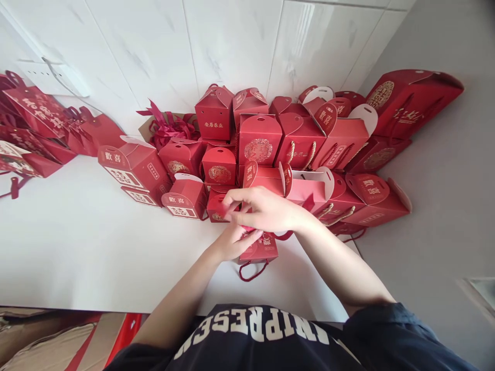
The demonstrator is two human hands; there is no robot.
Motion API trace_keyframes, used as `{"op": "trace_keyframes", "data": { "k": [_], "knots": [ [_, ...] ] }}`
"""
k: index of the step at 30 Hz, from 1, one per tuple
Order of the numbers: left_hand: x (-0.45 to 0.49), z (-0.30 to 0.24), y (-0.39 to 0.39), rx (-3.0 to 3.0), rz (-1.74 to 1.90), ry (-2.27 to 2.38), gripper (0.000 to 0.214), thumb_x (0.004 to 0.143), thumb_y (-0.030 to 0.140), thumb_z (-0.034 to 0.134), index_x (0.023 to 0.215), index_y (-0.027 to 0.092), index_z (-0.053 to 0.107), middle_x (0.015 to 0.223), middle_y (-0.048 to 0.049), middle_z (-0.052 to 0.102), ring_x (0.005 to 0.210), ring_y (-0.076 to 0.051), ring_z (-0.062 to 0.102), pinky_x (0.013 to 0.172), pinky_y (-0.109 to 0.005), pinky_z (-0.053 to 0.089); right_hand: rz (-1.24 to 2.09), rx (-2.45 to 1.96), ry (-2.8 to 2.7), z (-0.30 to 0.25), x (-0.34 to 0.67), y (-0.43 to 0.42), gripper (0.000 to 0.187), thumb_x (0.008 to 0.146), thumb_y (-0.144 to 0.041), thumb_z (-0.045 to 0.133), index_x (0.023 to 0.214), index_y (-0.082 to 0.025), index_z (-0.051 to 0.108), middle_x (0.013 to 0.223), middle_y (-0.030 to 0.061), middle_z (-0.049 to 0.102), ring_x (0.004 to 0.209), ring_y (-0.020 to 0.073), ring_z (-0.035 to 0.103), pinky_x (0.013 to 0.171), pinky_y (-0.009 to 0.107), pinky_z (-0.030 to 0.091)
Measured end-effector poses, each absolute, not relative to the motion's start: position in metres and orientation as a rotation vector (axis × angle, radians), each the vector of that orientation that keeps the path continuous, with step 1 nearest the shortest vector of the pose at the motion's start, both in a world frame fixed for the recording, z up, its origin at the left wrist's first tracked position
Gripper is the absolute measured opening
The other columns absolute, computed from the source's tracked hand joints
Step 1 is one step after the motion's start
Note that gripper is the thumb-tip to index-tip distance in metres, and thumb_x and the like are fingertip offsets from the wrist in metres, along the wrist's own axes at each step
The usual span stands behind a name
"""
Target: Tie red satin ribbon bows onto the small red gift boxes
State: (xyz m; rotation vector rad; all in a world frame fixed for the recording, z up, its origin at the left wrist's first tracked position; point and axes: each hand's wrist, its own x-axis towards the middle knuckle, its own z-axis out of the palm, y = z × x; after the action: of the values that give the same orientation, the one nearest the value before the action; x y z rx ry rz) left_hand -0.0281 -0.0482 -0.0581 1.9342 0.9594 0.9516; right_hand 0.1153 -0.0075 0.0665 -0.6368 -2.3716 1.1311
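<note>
A small red gift box stands on the white table in front of me, its twisted dark red cord handle hanging toward me. Over its top, my right hand has its fingers curled in a pinch on a red ribbon. The ribbon's tail sticks out past my right wrist. Lower and to the left, my left hand is closed at the box's top, with its fingers on the same ribbon. Both hands cover most of the ribbon and the box's upper part; the fingertips are slightly blurred.
Stacked red gift boxes line the tiled wall. An open carton of red ribbons stands behind them at left. Red gift bags lie far left below a wall socket. A grey wall bounds the right; cardboard lies below the table edge.
</note>
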Motion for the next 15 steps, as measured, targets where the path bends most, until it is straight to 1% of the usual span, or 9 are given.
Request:
{"op": "trace_keyframes", "data": {
  "k": [1,2,4,6,7,9,11,13,15],
  "knots": [
    [-0.028,-0.059,-0.048,1.905,0.953,0.967,0.027,0.098,0.035,0.045,0.108,0.017,0.063,0.096,-0.008,0.069,0.104,-0.025,0.061,0.095,-0.039,0.049,1.172,-0.593,-2.379,0.064,0.121,-0.009,0.009,0.091,-0.025,0.058,0.096,-0.02,0.063,0.09,-0.0008,0.07,0.08,0.0131,0.066,0.073,0.025,0.051],
    [-0.028,-0.059,-0.048,1.884,0.942,0.962,0.028,0.099,0.035,0.042,0.108,0.018,0.062,0.097,-0.0078,0.069,0.107,-0.024,0.061,0.098,-0.039,0.048,1.196,-0.588,-2.373,0.06,0.128,-0.012,0.014,0.092,-0.028,0.058,0.104,-0.02,0.062,0.096,0.001,0.07,0.084,0.014,0.066,0.075,0.026,0.052],
    [-0.029,-0.059,-0.048,1.88,0.895,0.932,0.03,0.1,0.035,0.04,0.098,0.018,0.064,0.097,-0.0072,0.068,0.107,-0.023,0.061,0.1,-0.038,0.047,1.164,-0.673,-2.351,0.051,0.144,-0.019,0.019,0.094,-0.033,0.058,0.108,-0.02,0.06,0.101,0.004,0.069,0.088,0.016,0.066,0.079,0.029,0.054],
    [-0.03,-0.058,-0.047,1.897,0.878,0.927,0.033,0.099,0.035,0.042,0.085,0.017,0.064,0.095,-0.0069,0.068,0.101,-0.022,0.062,0.095,-0.036,0.048,1.05,-0.788,-2.36,0.037,0.159,-0.029,0.02,0.092,-0.032,0.061,0.109,-0.02,0.059,0.106,0.0058,0.068,0.093,0.0183,0.066,0.083,0.032,0.054],
    [-0.03,-0.056,-0.046,1.907,0.885,0.935,0.034,0.099,0.035,0.042,0.08,0.017,0.063,0.093,-0.0068,0.067,0.097,-0.022,0.062,0.091,-0.034,0.049,0.981,-0.841,-2.375,0.029,0.165,-0.034,0.024,0.09,-0.029,0.064,0.112,-0.02,0.057,0.111,0.0071,0.066,0.098,0.0199,0.065,0.086,0.034,0.053],
    [-0.03,-0.053,-0.045,1.921,0.9,0.94,0.037,0.1,0.034,0.041,0.075,0.017,0.062,0.089,-0.0064,0.065,0.091,-0.02,0.06,0.085,-0.032,0.049,0.846,-0.942,-2.395,0.013,0.174,-0.044,0.031,0.089,-0.023,0.064,0.118,-0.021,0.054,0.119,0.0096,0.063,0.107,0.0231,0.064,0.09,0.037,0.052],
    [-0.029,-0.051,-0.045,1.928,0.887,0.919,0.039,0.1,0.033,0.04,0.074,0.017,0.063,0.086,-0.006,0.064,0.089,-0.019,0.059,0.084,-0.031,0.047,0.776,-1.022,-2.383,0.001,0.177,-0.05,0.027,0.093,-0.018,0.055,0.12,-0.022,0.054,0.118,0.0102,0.064,0.104,0.0233,0.065,0.088,0.037,0.053],
    [-0.029,-0.049,-0.045,1.928,0.878,0.892,0.04,0.101,0.033,0.039,0.074,0.017,0.064,0.085,-0.006,0.063,0.091,-0.019,0.059,0.087,-0.031,0.046,0.784,-1.072,-2.323,-0.006,0.178,-0.052,0.024,0.096,-0.015,0.045,0.117,-0.022,0.055,0.109,0.0084,0.068,0.094,0.021,0.068,0.083,0.034,0.053],
    [-0.029,-0.049,-0.044,1.917,0.875,0.881,0.04,0.101,0.033,0.04,0.075,0.016,0.065,0.085,-0.0064,0.064,0.093,-0.02,0.059,0.088,-0.031,0.045,0.872,-1.094,-2.234,-0.007,0.179,-0.049,0.023,0.097,-0.016,0.043,0.114,-0.022,0.056,0.1,0.0056,0.071,0.086,0.0188,0.069,0.08,0.032,0.053]
  ]
}}
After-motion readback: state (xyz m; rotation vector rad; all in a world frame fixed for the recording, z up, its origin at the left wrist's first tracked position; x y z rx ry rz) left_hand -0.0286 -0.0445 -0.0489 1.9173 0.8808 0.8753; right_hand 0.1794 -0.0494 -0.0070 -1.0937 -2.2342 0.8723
